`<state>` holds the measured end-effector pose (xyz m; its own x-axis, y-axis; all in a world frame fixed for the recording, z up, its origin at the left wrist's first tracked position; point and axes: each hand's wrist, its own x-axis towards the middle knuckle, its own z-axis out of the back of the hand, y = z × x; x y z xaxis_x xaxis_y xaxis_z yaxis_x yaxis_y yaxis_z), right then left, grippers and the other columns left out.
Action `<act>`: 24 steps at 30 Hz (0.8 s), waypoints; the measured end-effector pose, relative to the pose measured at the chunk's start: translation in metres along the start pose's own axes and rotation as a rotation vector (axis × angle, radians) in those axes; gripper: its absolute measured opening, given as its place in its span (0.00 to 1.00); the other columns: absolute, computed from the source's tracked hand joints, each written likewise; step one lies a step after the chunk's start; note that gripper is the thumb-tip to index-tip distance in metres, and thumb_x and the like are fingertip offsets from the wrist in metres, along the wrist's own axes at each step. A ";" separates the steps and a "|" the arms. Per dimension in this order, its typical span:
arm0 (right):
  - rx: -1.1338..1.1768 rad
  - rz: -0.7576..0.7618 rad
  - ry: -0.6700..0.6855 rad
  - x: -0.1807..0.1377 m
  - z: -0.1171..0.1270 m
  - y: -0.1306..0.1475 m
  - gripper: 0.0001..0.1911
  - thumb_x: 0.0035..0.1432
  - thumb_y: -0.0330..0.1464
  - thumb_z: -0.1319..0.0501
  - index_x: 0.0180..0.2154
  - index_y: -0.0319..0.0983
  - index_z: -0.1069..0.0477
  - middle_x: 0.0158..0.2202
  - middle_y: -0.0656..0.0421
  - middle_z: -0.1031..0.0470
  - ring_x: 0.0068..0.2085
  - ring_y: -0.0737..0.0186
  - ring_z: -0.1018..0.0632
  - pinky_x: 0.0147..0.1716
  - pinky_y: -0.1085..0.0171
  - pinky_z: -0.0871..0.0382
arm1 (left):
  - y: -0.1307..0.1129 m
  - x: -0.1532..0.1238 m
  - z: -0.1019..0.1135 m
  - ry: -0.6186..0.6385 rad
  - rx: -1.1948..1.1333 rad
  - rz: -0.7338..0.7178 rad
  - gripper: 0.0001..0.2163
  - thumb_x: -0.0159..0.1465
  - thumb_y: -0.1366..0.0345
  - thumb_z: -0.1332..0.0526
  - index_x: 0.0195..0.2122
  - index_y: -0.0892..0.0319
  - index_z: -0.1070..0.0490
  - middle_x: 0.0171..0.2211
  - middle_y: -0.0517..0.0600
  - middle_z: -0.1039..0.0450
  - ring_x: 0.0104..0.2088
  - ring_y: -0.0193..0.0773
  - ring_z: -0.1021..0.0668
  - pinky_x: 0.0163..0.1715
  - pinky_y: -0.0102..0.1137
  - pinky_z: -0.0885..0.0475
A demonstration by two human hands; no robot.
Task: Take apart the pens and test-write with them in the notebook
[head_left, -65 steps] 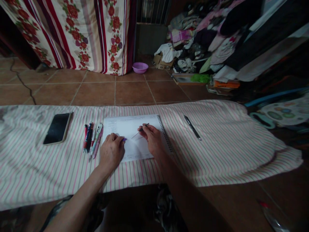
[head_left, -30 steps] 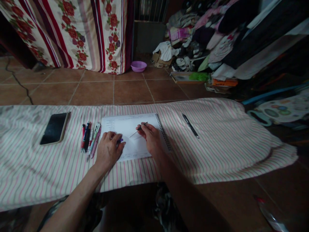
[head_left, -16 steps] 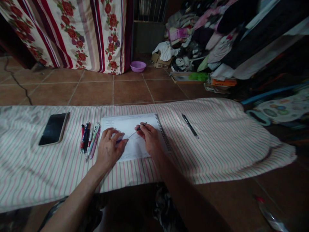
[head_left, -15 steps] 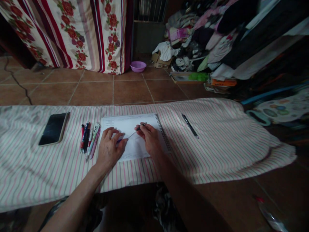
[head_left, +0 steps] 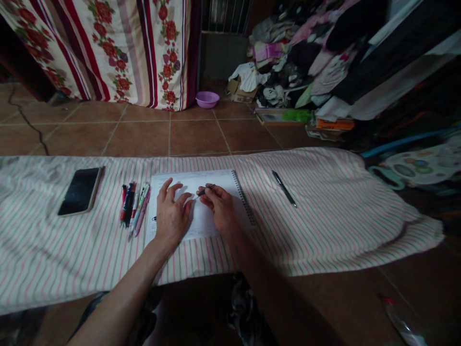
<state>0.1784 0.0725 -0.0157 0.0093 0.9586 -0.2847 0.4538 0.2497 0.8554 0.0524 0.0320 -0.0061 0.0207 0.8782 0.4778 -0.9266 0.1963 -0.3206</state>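
Note:
Over the white page of a spiral notebook (head_left: 207,226), my right hand (head_left: 221,206) pinches a black pen barrel (head_left: 206,191), tilted up to the right. A short, thin, pale piece shows at the barrel's lower left end. My left hand (head_left: 172,211) hovers just left of it, fingers apart and curved, thumb and index fingertip close to that pale end. Whether they touch it I cannot tell. A small dark pen part (head_left: 154,218) shows on the page beside my left wrist, partly hidden by it. To the right of the notebook lies a black pen (head_left: 284,189).
Several pens (head_left: 133,209) lie together left of the notebook, and a smartphone (head_left: 79,191) is farther left. All rest on a striped cloth (head_left: 324,216). Beyond, on the tiled floor, are a purple basin (head_left: 207,99) and a heap of clothes (head_left: 284,57).
The long thin refill that stuck out of the barrel towards my left fingers now barely shows. My left fingers have spread and lifted, and the barrel has shifted slightly left.

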 end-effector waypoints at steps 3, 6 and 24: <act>-0.011 -0.010 0.018 -0.001 -0.001 0.000 0.15 0.42 0.34 0.35 0.34 0.37 0.31 0.33 0.57 0.23 0.33 0.66 0.23 0.31 0.68 0.28 | 0.000 -0.001 -0.004 -0.019 -0.015 -0.019 0.09 0.60 0.69 0.45 0.37 0.59 0.26 0.47 0.56 0.33 0.58 0.51 0.42 0.53 0.48 0.39; -0.006 -0.017 0.031 -0.002 -0.001 0.001 0.15 0.42 0.35 0.35 0.34 0.37 0.31 0.33 0.57 0.22 0.33 0.65 0.22 0.31 0.68 0.28 | 0.001 -0.002 -0.007 -0.057 -0.022 -0.040 0.08 0.59 0.68 0.44 0.35 0.59 0.26 0.46 0.56 0.32 0.57 0.53 0.40 0.51 0.49 0.38; -0.039 -0.040 0.103 -0.005 -0.003 0.003 0.15 0.44 0.35 0.36 0.36 0.37 0.30 0.34 0.56 0.22 0.33 0.64 0.22 0.33 0.65 0.28 | 0.002 -0.004 -0.013 -0.093 -0.092 -0.032 0.07 0.59 0.69 0.44 0.31 0.58 0.27 0.43 0.54 0.31 0.56 0.53 0.40 0.51 0.50 0.38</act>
<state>0.1773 0.0685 -0.0107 -0.1009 0.9563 -0.2745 0.4171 0.2911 0.8610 0.0557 0.0348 -0.0192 0.0111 0.8274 0.5615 -0.8874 0.2670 -0.3758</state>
